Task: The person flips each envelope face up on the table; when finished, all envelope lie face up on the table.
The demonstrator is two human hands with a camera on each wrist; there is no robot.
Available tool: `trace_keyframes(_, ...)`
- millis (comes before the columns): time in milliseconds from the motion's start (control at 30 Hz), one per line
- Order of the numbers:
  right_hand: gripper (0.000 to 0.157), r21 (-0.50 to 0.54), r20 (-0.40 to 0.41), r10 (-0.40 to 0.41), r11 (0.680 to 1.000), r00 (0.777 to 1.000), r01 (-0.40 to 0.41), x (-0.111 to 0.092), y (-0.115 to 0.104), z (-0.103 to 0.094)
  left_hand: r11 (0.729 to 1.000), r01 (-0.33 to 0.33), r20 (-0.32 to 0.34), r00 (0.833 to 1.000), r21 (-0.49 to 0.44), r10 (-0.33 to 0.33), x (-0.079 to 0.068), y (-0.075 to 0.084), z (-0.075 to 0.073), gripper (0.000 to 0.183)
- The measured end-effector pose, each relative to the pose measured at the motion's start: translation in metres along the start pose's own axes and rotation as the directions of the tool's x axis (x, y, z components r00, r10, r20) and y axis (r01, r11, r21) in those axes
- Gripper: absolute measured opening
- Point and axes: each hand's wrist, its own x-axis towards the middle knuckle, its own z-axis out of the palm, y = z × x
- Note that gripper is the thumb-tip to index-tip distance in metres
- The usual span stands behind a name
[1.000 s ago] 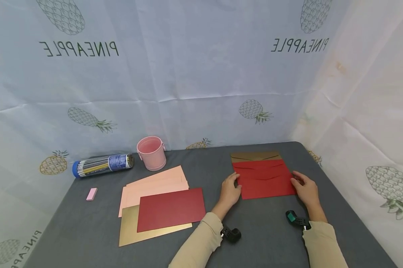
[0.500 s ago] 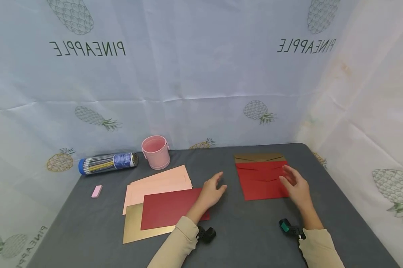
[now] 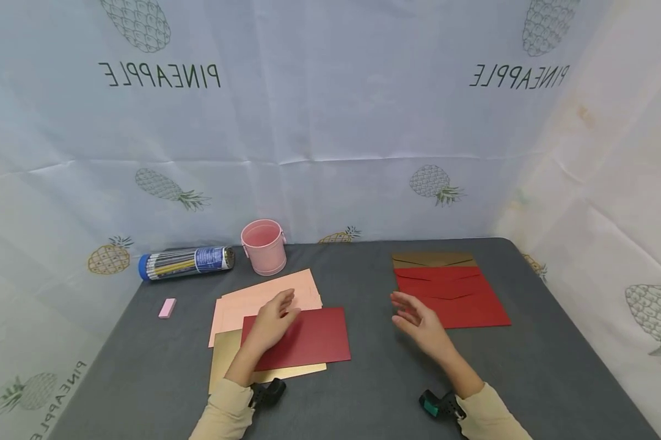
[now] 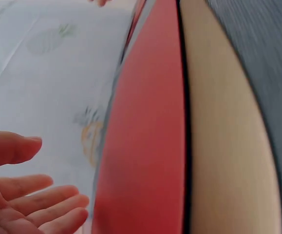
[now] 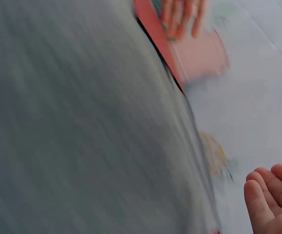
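My left hand (image 3: 270, 324) hovers over the left part of a dark red card (image 3: 314, 339), its fingers loosely bent and holding nothing. Beneath that card lie a gold card (image 3: 223, 354) and several peach cards (image 3: 237, 308), fanned out on the left half of the table. My right hand (image 3: 423, 327) is in the air just left of the red envelope (image 3: 473, 305), fingers relaxed around nothing. A brown envelope (image 3: 434, 259) shows its flap behind the red one. In the left wrist view the red card (image 4: 145, 131) rests over the gold card (image 4: 223, 131).
A pink bucket (image 3: 270, 253) stands at the table's back edge. Beside it lies a clear tube of pencils (image 3: 182, 263) with a blue end. A small pink eraser (image 3: 167, 308) is at the left. Pineapple-print cloth (image 3: 330, 122) hangs behind the grey table (image 3: 374, 391).
Both hands have left the red envelope and moved left. The left hand is now over the dark red card, while the right has come off the envelope's right side. The view has shifted slightly.
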Motion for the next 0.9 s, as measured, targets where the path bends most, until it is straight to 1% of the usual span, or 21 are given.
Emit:
trace_keyframes(100,0.051,0.034,0.074,0.015,0.999,0.997,-0.017,-0.001,-0.001,0.019,0.999,0.039,-0.013,0.999,-0.002,-0.039,-0.007,-0.010,-0.016,0.050)
trace_keyframes(200,0.053,0.091,0.135,0.052,0.994,0.990,-0.064,-0.001,-0.002,0.034,0.998,0.066,-0.028,0.997,-0.003,-0.066,-0.016,-0.018,-0.030,0.049)
trace_keyframes(267,0.054,0.112,0.165,0.076,0.989,0.983,-0.095,0.000,-0.003,0.042,0.997,0.083,-0.044,0.996,0.010,-0.082,-0.022,-0.022,-0.038,0.049)
trace_keyframes(467,0.057,0.102,0.232,0.144,0.980,0.962,-0.171,0.004,-0.005,0.060,0.990,0.143,-0.095,0.985,-0.016,-0.144,-0.040,-0.031,-0.057,0.050)
trace_keyframes(633,0.058,0.080,0.258,0.167,0.978,0.952,-0.193,0.005,-0.008,0.071,0.986,0.159,-0.122,0.979,-0.050,-0.164,-0.048,-0.037,-0.063,0.050)
trace_keyframes(767,0.058,0.082,0.259,0.182,0.974,0.948,-0.210,0.007,-0.010,0.078,0.985,0.161,-0.143,0.975,-0.056,-0.168,-0.050,-0.041,-0.063,0.049)
trace_keyframes(900,0.059,0.098,0.243,0.202,0.968,0.949,-0.231,0.009,-0.011,0.084,0.986,0.157,-0.143,0.976,-0.059,-0.164,-0.050,-0.042,-0.063,0.048)
